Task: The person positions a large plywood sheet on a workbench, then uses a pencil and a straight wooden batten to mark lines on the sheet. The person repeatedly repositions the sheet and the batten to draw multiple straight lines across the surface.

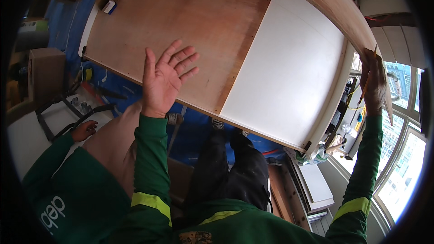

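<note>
Beyond the right end of the panelled frame [334, 97], I see the right hand [374, 83] raised against the end of a long wooden board [332, 4], which runs along the frame's far edge and bends in my fisheye view. Its fingers are curled around a thin, pencil-like stick [369, 79]; from here I cannot tell how firmly they also bear on the board. I have the left hand [166, 81] over the frame's near edge, left of the middle, palm up toward my camera, fingers spread wide and nothing in the grasp. Behind that hand lies the brown panel [199, 22], filling the left and middle of the frame; whether the hand touches it I can't make out. The white panel [285, 63] covers the right part, between the two hands and well apart from the left one. Near the far left corner of the frame, a small box [110, 7] sits on the brown panel. To the left of the left arm, I make out another person's hand [86, 130] with a green sleeve [52, 160], below the frame's near left corner. Blue sheeting [68, 27] shows beyond the left edge.
</note>
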The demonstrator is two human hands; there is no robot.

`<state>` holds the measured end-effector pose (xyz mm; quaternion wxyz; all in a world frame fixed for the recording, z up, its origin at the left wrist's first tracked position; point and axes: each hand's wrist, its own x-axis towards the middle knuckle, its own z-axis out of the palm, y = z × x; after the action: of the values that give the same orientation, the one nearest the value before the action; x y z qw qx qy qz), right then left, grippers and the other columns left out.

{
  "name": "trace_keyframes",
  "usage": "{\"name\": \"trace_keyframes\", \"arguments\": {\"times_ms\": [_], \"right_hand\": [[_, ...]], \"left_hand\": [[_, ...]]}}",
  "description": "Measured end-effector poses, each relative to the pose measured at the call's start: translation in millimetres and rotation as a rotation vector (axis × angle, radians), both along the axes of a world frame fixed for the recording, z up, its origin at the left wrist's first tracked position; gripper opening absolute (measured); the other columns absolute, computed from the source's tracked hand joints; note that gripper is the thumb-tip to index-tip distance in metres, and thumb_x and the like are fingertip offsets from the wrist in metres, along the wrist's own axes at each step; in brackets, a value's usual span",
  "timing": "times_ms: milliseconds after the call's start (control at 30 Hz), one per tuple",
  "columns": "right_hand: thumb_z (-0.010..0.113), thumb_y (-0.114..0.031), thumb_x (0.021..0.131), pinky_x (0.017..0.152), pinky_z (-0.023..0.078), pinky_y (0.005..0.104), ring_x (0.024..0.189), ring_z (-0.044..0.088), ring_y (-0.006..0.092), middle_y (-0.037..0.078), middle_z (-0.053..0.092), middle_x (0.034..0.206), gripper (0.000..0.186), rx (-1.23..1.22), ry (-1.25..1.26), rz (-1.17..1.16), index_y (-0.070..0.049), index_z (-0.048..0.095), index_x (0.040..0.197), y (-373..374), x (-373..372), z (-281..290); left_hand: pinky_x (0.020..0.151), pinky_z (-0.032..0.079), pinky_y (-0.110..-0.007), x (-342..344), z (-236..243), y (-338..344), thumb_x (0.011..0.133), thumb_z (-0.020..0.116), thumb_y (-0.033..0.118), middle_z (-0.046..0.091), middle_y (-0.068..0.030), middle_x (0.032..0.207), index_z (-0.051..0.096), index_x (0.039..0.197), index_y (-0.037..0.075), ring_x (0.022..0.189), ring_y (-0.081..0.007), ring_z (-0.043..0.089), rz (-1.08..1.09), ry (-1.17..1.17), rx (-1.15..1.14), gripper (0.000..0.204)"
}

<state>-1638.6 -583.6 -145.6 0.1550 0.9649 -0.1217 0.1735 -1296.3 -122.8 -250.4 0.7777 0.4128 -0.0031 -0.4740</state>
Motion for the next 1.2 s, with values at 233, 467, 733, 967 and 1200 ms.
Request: {"name": "trace_keyframes", "arguments": {"times_ms": [233,467,733,967,1200], "right_hand": [[0.072,-0.005,0.101,0.079,0.064,0.0463,0.098,0.075,0.0357,0.018,0.071,0.123,0.043,0.032,0.055,-0.014,-0.008,0.059,0.142,16.6,3.5,0.6],[0.068,-0.004,0.102,0.079,0.063,0.0488,0.099,0.074,0.0375,0.019,0.069,0.126,0.050,0.078,0.082,0.022,-0.009,0.051,0.149,24.4,0.5,-5.9],[0.067,-0.005,0.102,0.082,0.062,0.0498,0.099,0.073,0.0399,0.021,0.068,0.124,0.045,0.095,0.077,0.017,-0.006,0.055,0.146,26.6,-9.0,-17.9],[0.072,-0.009,0.094,0.084,0.056,0.0493,0.102,0.066,0.0384,0.017,0.064,0.119,0.040,0.298,0.158,0.071,-0.006,0.063,0.132,59.1,-7.6,-72.9],[0.079,-0.022,0.084,0.091,0.052,0.0542,0.121,0.060,0.0358,0.018,0.056,0.135,0.061,0.477,0.338,-0.096,-0.007,0.057,0.139,82.7,-40.6,-249.1]], "left_hand": [[0.123,0.039,-0.054,-46.2,-16.8,46.1,0.106,0.036,0.076,0.054,-0.0198,0.155,0.040,0.162,0.005,0.148,-0.0351,0.049,0.009,0.152,0.103,0.091],[0.124,0.037,-0.050,-69.2,-9.6,14.1,0.106,0.036,0.076,0.055,-0.0192,0.152,0.041,0.162,0.006,0.148,-0.0337,0.048,-0.055,0.147,0.080,0.090],[0.124,0.036,-0.048,-112.2,12.0,-72.1,0.104,0.048,0.074,0.052,-0.0196,0.155,0.034,0.164,0.004,0.149,-0.0314,0.047,-0.232,0.072,-0.059,0.093],[0.125,0.032,-0.050,-167.3,-9.6,-165.4,0.102,0.071,0.054,0.048,-0.0135,0.156,0.043,0.153,0.012,0.152,-0.0308,0.040,-0.137,0.249,-0.107,0.072],[0.111,0.047,-0.044,-207.8,-168.4,-215.1,0.102,0.074,0.024,0.054,-0.0043,0.131,0.056,0.133,0.011,0.124,-0.0250,0.054,0.010,0.501,0.051,0.038]]}}
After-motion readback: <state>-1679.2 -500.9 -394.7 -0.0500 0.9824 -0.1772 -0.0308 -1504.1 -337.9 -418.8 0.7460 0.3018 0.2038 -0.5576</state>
